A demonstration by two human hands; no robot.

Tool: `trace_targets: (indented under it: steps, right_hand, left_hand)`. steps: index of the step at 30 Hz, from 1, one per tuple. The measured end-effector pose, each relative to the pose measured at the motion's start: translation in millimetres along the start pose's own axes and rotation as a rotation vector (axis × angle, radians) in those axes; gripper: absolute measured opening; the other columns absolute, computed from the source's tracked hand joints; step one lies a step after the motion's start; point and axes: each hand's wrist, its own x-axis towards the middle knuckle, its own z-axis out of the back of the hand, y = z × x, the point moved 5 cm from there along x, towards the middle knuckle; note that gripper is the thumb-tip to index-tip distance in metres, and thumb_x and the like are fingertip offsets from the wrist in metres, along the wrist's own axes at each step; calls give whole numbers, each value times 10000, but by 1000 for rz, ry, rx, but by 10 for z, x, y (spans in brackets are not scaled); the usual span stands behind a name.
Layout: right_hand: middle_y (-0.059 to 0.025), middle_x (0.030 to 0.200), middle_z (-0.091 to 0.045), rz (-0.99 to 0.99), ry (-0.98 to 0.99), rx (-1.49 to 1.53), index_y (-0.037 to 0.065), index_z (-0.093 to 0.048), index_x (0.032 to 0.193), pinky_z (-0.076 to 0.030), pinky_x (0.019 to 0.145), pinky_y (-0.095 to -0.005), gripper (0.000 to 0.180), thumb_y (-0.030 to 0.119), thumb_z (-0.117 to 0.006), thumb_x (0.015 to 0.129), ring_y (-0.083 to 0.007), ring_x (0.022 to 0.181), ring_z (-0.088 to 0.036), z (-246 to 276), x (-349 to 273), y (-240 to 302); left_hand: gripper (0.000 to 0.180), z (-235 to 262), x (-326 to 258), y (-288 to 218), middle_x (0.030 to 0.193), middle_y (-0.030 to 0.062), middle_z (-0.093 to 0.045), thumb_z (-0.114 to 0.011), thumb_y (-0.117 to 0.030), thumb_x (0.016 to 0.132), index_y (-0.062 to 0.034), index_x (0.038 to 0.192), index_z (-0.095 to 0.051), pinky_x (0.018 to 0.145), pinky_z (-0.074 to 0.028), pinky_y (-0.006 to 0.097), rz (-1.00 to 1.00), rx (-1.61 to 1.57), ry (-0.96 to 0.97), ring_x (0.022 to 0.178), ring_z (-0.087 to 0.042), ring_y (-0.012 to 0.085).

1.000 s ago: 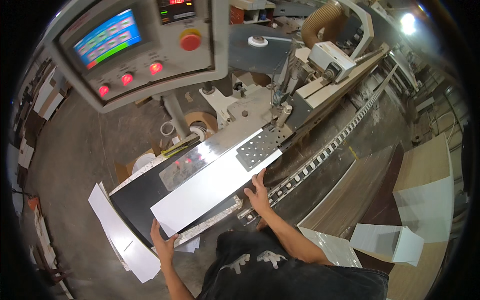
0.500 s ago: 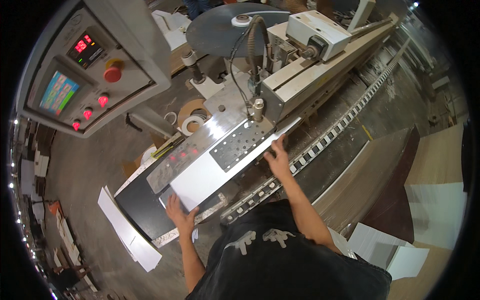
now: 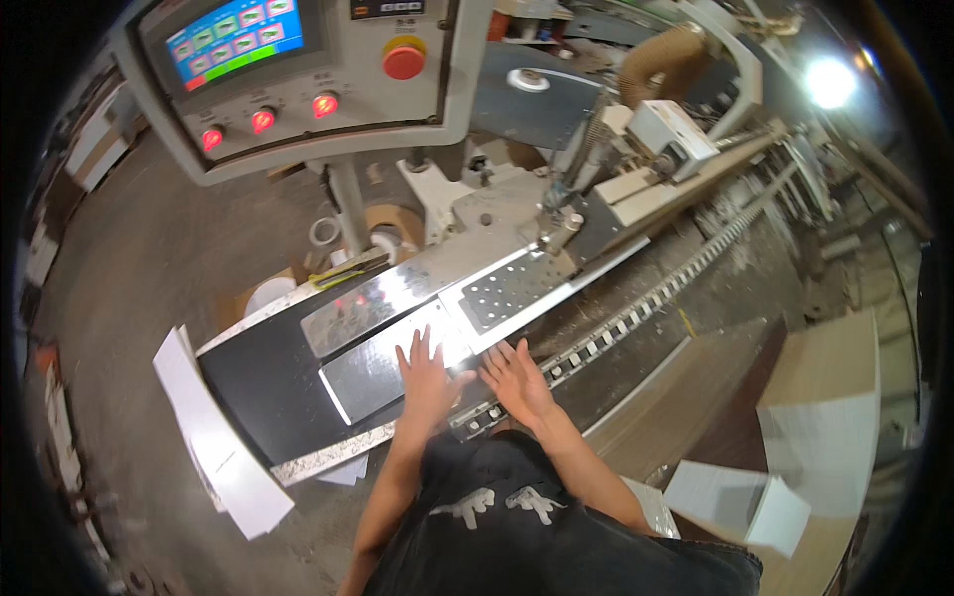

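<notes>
In the head view, both hands lie flat and open, fingers spread, side by side on the machine's infeed. The left hand presses palm-down on a pale, glossy panel that lies flat on the black table; its fingertips point away from the person, toward the perforated metal plate just beyond them. Most of the panel stretches to the left of this hand, and its far end seems to reach the perforated plate. The right hand rests just beside the left one, close but apart from it, palm down at the panel's near right edge, over the toothed feed track that runs away up and to the right of the hands. Neither hand is clamped on anything; both simply bear down.

Beyond the hands, past the plate, stands the machine head with a spring and hoses. Above and to the left of the hands hangs a control panel with a coloured screen, three lit red buttons and a red stop button. To the left of the left forearm, white boards lean against the table's end. To the right of the right arm sit stacked pale panels.
</notes>
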Motion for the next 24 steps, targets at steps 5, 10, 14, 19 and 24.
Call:
trace_targets:
  steps: [5,10,14,19,24]
  right_hand:
    - [-90,1440,-556,227,-148,217,52,-498,1432,-275,1242,-444,720,628,-571,1005,-234,1392,-456,153,230,307]
    - [-53,1291,-642,142,-572,-339,109,-625,1281,-487,1009,-364,355,385,-594,1061,-186,1144,-605,415,-142,465]
    - [-60,1055,-706,338,-399,-823,58,-652,1197,-524,845,-379,364,382,-582,1048,-190,948,-647,605,-1204,186]
    - [-166,1191,-729,112,-702,-1207,35,-635,1309,-521,968,-403,552,497,-632,1007,-288,1091,-694,1400,-2654,-763]
    - [-225,1405,-630,142,-667,-984,-15,-531,1458,-517,1026,-388,716,522,-652,1000,-318,1203,-672,1421,-3881,-1137]
  left_hand:
    - [487,269,-241,-114,1390,230,-588,-734,-233,960,24,1348,-594,1107,-427,474,-157,-440,-60,1258,-570,403]
    - [345,586,-310,-1135,1250,200,-684,-637,-148,1007,16,1311,-632,1036,-475,410,-333,-749,100,1148,-647,336]
    - [338,385,-529,-2042,1176,170,-728,-636,-98,1001,23,1317,-637,978,-520,374,-489,-865,377,1084,-688,264]
    - [360,144,-1269,-3371,1214,153,-736,-647,-145,1032,10,1355,-617,991,-522,341,-667,-988,699,1130,-683,215]
    - [447,-598,-1923,-4550,1211,157,-740,-609,-252,1074,68,1385,-576,1005,-517,335,-699,-1023,1019,1119,-687,199]
